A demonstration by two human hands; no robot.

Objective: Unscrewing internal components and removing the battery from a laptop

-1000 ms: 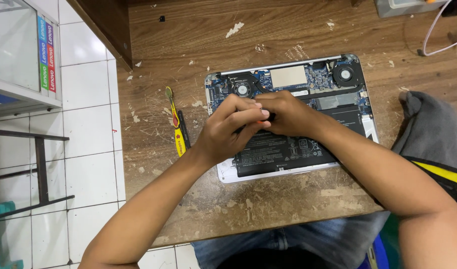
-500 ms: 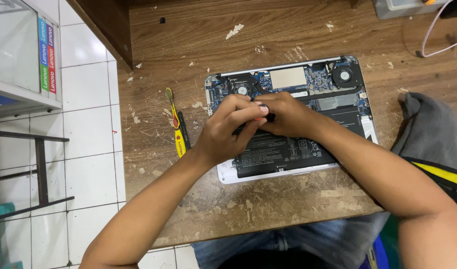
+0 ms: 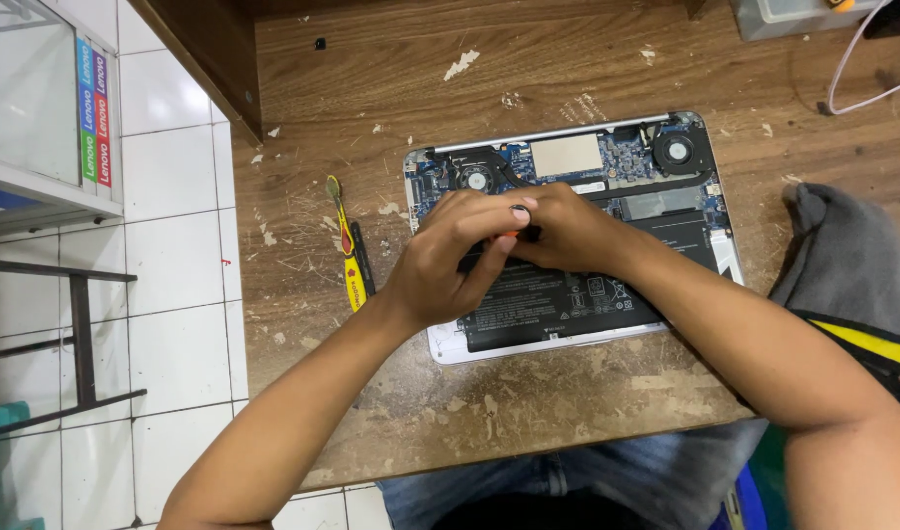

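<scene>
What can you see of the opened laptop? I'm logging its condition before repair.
The opened laptop lies flat on the worn wooden table, bottom cover off. A silver rim frames a blue circuit board, two round fans at the far corners, a pale central plate and a wide black battery nearest the person. The left hand and right hand rest together over its middle.

Worktop (image 3: 528, 59) – rough, scratched wood w/ chipped finish. Opened laptop (image 3: 568, 236): silvery metal rim, matt black battery, blue circuit board. Left of it, a screwdriver (image 3: 350, 260) w/ glossy yellow plastic handle. Right edge – soft grey cloth (image 3: 852, 265). Floor (image 3: 165, 245): glossy white tiles.
</scene>
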